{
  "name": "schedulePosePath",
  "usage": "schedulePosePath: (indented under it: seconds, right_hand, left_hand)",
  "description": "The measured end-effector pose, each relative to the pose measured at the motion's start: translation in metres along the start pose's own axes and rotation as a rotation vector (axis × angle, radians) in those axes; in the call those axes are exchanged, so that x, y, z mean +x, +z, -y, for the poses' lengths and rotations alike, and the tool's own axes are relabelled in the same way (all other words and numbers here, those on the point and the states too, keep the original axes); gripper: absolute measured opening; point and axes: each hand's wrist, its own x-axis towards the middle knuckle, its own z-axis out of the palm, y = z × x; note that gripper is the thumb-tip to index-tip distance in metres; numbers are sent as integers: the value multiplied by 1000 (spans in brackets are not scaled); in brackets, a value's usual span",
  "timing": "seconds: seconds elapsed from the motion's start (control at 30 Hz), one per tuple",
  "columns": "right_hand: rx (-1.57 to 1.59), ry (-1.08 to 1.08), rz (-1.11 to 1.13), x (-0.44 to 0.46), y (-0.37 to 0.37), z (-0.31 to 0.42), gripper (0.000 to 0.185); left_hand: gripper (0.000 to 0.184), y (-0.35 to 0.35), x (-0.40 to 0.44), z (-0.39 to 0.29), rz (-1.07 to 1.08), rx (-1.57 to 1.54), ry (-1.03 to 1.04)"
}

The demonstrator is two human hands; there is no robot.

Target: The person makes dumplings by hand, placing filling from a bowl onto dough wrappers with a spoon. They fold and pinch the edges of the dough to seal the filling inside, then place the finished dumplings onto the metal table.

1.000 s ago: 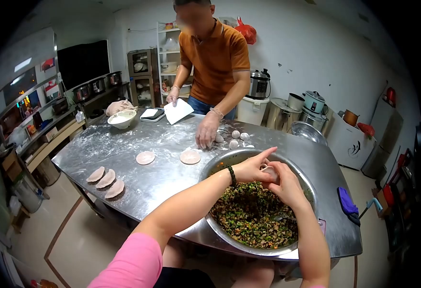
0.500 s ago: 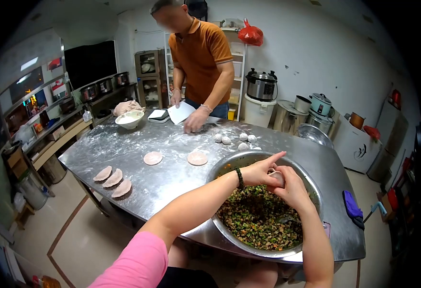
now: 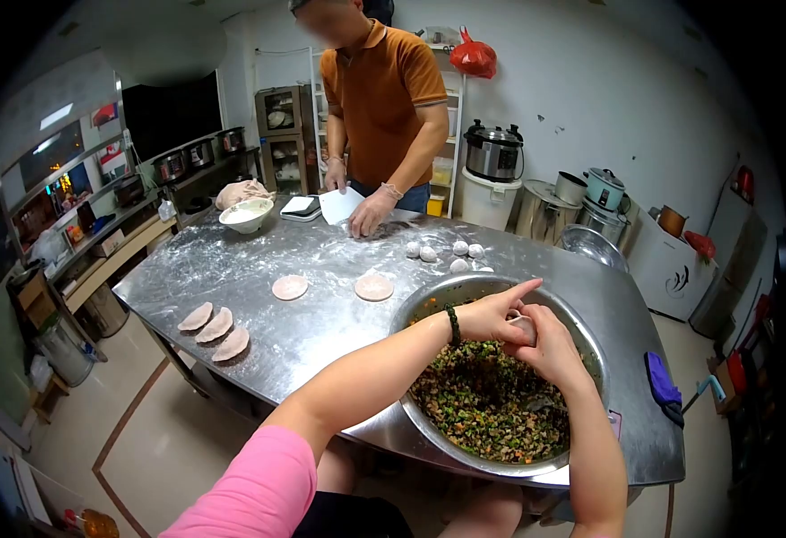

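Over the metal bowl (image 3: 403, 400) my left hand (image 3: 490, 319), with a dark beaded bracelet at the wrist, and my right hand (image 3: 552, 348) meet around a dumpling (image 3: 526, 328). Both hands have their fingers pinched on its pale dough; the left index finger sticks out to the right. Much of the dumpling is hidden by fingers. Chopped green and brown filling (image 3: 483, 408) fills the bowl below, and a spoon partly shows in it. Two flat dough rounds (image 3: 374, 287) lie left of the bowl. Three folded dumplings (image 3: 215, 325) rest at the table's left edge.
Across the floured steel table (image 3: 321, 336), a person in an orange shirt (image 3: 382, 108) holds a white scraper (image 3: 340, 206). Several dough balls (image 3: 428, 255) lie behind the bowl. A white bowl (image 3: 246, 215) stands at the back left, a purple cloth item (image 3: 662, 381) at the right edge.
My hands stay together on the dumpling, with small finger movements. Across the table, the person's hand near the scraper has shifted slightly. The whole view has moved a little.
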Motion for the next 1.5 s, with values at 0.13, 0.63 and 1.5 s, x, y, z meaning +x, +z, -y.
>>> schedulePosePath:
  seconds: [0.13, 0.63, 1.5]
  right_hand:
    - [-7, -2, 3, 0, -1, 2, 52]
    - [522, 286, -233, 9, 1, -28, 39]
    - [469, 75, -535, 10, -5, -15, 16]
  left_hand:
    - [92, -1, 2, 4, 23, 40, 31]
    - [72, -6, 11, 8, -113, -504, -178]
    - [43, 5, 6, -4, -207, -282, 63]
